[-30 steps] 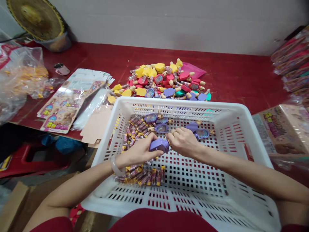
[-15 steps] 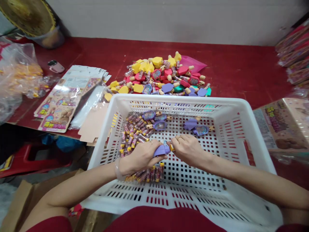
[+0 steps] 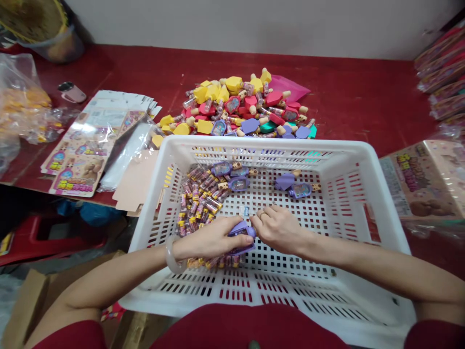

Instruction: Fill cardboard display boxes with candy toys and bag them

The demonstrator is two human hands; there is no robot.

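My left hand (image 3: pixel 218 237), with a pale bangle on its wrist, grips a purple popsicle-shaped case (image 3: pixel 240 236) over the basket, thumb across its front. The closed fingers of my right hand (image 3: pixel 278 228) meet the narrow end of that case; whatever they pinch is hidden. A white plastic basket (image 3: pixel 366 160) lies under both hands. Many small clear tubes with yellow caps (image 3: pixel 198 203) fill its left side. Several purple popsicle-shaped pieces (image 3: pixel 239 183) with beige sticks rest near its back wall, two of them (image 3: pixel 301 190) farther right. A small light-blue piece (image 3: pixel 246 211) shows just behind my hands.
Behind the basket, yellow, red, purple and green popsicle-shaped pieces (image 3: pixel 250 104) are heaped on the red table (image 3: pixel 145 68). Printed cards (image 3: pixel 82 167) and clear bags lie left. A printed box (image 3: pixel 425 184) stands right, below stacked packs (image 3: pixel 443 72). Left below is a red stool (image 3: pixel 47 237).
The purple case has turned in my left hand, so its front window side now faces up. My right fingers have closed in against its end, covering the yellow bit seen between the hands before.
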